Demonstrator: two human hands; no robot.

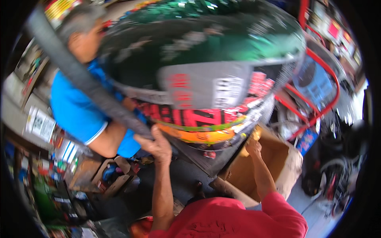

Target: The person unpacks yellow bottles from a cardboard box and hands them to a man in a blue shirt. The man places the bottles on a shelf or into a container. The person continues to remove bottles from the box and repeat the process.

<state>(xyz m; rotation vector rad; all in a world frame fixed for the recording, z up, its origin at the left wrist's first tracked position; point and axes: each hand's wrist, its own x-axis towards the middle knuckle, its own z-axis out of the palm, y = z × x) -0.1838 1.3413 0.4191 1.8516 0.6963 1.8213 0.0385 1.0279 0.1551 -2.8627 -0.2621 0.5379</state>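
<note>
My left hand (158, 146) is closed around the lower end of a long dark grey bar (85, 75), which slants up to the far left. Beside that hand rises a big rounded stack of wrapped packages (194, 43), dark green and shiny on top, with red, yellow and orange bands below. My right hand (254, 147) has its fingers closed at a crumpled yellowish piece (256, 134), perhaps film or paper; its kind is unclear. That hand is over an open cardboard box (291, 168), to the right of the stack. Motion blurs much of the picture.
A person in a blue shirt (73, 107) stands at the left, close to the stack. A red tubular frame (335, 83) stands at the right. A smaller open carton (119, 178) sits on the floor at the left. Cluttered goods line both sides.
</note>
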